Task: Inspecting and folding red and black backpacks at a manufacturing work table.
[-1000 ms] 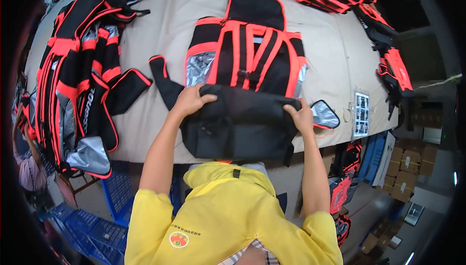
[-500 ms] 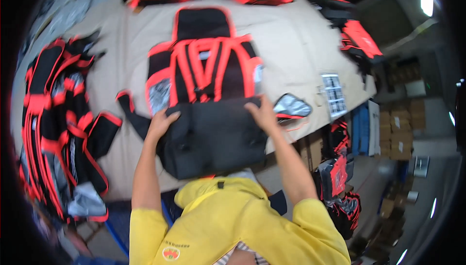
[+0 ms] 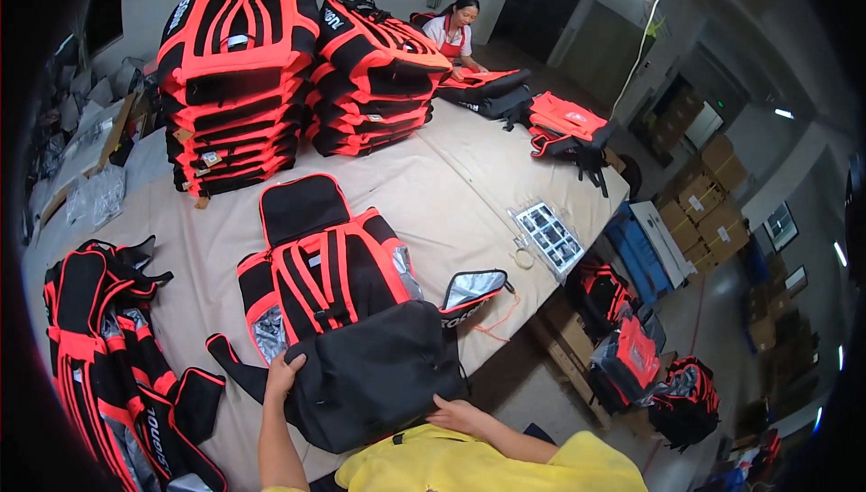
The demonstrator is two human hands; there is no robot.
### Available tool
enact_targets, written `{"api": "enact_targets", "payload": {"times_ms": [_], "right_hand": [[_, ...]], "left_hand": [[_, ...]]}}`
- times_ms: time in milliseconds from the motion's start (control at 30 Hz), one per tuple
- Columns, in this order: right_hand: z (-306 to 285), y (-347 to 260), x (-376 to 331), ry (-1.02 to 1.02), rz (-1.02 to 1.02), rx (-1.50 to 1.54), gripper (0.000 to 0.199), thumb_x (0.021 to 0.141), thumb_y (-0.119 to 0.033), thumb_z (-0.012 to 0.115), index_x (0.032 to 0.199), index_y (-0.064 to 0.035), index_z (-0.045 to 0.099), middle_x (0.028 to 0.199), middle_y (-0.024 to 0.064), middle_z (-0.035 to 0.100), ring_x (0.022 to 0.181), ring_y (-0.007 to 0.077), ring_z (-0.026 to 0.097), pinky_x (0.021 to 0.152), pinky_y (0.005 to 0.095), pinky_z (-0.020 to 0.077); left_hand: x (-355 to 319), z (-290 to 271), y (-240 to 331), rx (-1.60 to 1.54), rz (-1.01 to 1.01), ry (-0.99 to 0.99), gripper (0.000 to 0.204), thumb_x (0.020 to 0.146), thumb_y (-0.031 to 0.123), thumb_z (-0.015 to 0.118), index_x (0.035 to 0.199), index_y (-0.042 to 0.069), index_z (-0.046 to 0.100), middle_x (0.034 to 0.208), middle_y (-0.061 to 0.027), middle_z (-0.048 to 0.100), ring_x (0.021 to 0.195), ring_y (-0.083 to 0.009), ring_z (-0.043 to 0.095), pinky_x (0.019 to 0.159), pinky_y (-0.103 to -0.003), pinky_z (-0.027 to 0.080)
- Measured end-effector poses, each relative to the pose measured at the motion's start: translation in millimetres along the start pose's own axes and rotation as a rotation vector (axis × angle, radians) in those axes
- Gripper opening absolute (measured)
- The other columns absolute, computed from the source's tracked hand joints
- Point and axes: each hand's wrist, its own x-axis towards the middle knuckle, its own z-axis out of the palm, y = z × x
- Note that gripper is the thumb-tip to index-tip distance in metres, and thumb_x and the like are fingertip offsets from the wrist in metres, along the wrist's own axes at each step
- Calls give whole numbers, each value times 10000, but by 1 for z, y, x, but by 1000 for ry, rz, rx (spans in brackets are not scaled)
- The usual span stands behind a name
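A black backpack (image 3: 379, 375) with bright orange-red trim lies in front of me, its plain black base panel toward me. My left hand (image 3: 283, 378) grips that panel's left side, thumb on top and the other fingers partly hidden. At the near right edge of the same panel, my right hand (image 3: 456, 416) holds on, some fingertips out of sight beneath it. Beyond the panel are orange-red straps (image 3: 311, 280) and a raised top flap (image 3: 305, 208). Silvery lining shows at the side pockets. Right of the backpack lies a small silver-lined pouch piece (image 3: 475, 288).
Two tall stacks of similar backpacks (image 3: 236, 86) (image 3: 379, 77) stand on the far table (image 3: 433, 185). More backpacks (image 3: 108, 357) lie at left. A metal-framed tray (image 3: 548, 238) sits near the right edge. A person (image 3: 456, 36) works at the far end; cartons (image 3: 708, 194) and bags stand right.
My view has lifted, bringing the stacks and the other person into sight. My right hand has shifted from the panel's far right corner to its near right edge. The panel now sits tilted.
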Motion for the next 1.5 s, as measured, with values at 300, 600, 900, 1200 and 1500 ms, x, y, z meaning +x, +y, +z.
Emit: {"api": "enact_targets", "payload": {"times_ms": [300,600,900,1200,1500], "right_hand": [[72,-55,-5,-53,-140,-74,699,966,-600,708,1368,-50,549,1361,189,664,1255,277,670,1066,458,540],[18,-11,15,67,203,17,1048,836,-606,829,1470,113,406,1399,288,598,1280,343,648,1098,418,542],[7,-12,18,-47,141,96,948,905,-588,772,1408,150,453,1299,233,679,1209,286,684,1043,358,566],[3,-6,7,-188,36,327,676,899,-550,803,1197,9,567,1139,129,681,1078,248,674,970,393,576],[-24,-32,49,15,62,133,474,971,-458,760,1222,-82,619,1165,146,678,1153,332,655,1034,508,545]], "left_hand": [[-15,-2,-6,55,153,46,424,866,205,828,1185,-46,708,1014,-142,775,896,-225,741,825,-346,585],[-36,8,-6,216,256,207,458,837,266,828,1155,-42,713,978,-175,774,901,-263,745,833,-374,573],[-25,7,-12,131,233,168,402,857,211,818,1153,-40,714,974,-143,770,880,-216,733,814,-350,579],[-48,11,19,-4,137,24,506,824,183,868,1259,1,686,1052,-106,754,941,-210,724,868,-341,586],[-124,71,168,843,508,-299,616,838,272,840,1429,262,663,1232,-129,689,1139,-327,666,969,-385,543]]}}
